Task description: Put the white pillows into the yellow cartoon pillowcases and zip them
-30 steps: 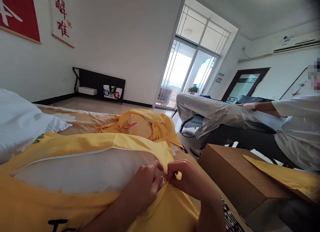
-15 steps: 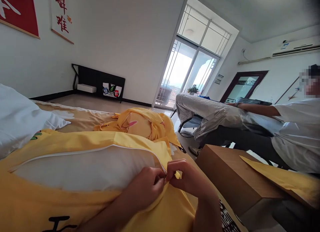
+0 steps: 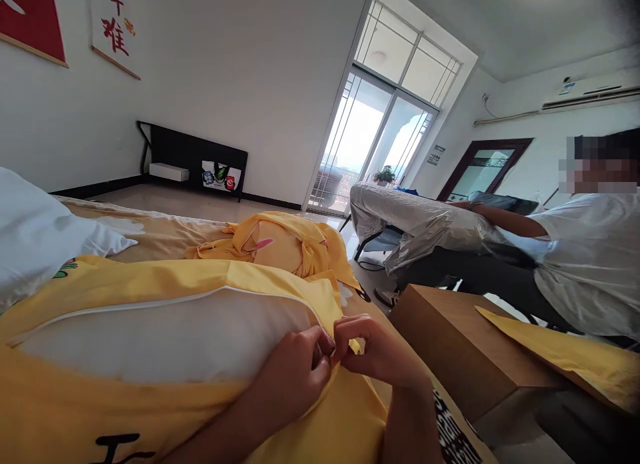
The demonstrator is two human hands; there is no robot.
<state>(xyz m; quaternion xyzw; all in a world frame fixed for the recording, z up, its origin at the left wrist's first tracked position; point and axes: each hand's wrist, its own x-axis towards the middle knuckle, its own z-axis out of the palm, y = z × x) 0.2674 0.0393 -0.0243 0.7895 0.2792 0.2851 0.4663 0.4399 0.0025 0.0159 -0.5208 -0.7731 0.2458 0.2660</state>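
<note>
A yellow pillowcase (image 3: pixel 165 271) lies in front of me with its long side opening gaping. A white pillow (image 3: pixel 165 344) shows inside it, and a thin white zipper edge (image 3: pixel 150 303) runs along the far side of the gap. At the right end of this opening my left hand (image 3: pixel 303 364) is closed, its thumb and fingers pinching the pillowcase edge. Right beside it, my right hand (image 3: pixel 370 354) pinches the same corner, the fingertips of both hands nearly touching. The zipper pull, if it is there, is hidden by the fingers.
Crumpled yellow bedding (image 3: pixel 285 244) lies beyond the pillowcase, and a white pillow (image 3: pixel 45 231) is at the left. To the right stands a brown box (image 3: pixel 450 344) with yellow cloth (image 3: pixel 565 351) on it. A person (image 3: pixel 590 251) sits by a plastic-covered table (image 3: pixel 415 217).
Both hands keep their pinch at the opening's right end, with barely any movement. The view has shifted slightly, and the seated person has leaned toward the left of the view.
</note>
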